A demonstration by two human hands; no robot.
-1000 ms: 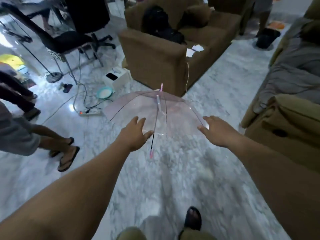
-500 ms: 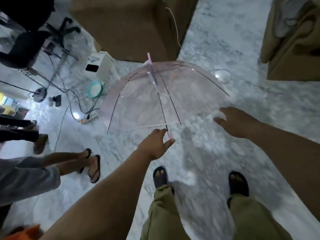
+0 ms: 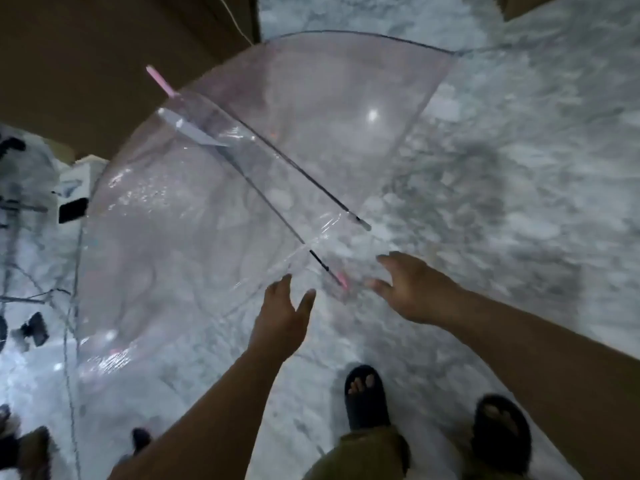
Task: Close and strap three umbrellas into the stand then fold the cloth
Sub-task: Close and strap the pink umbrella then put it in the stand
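Fingers spread on left hand [image 3: 282,318], right hand [image 3: 410,289], holding nothing | open clear umbrella [image 3: 221,188] just beyond

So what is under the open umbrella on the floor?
Through the clear umbrella only the marble floor shows, plus its own shaft and pink handle. The glare hides any small thing near its left rim.

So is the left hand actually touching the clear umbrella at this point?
Cannot tell. In the head view the left hand reaches with open fingers to the clear umbrella canopy's rim, but blur and the transparent plastic hide any contact or gap.
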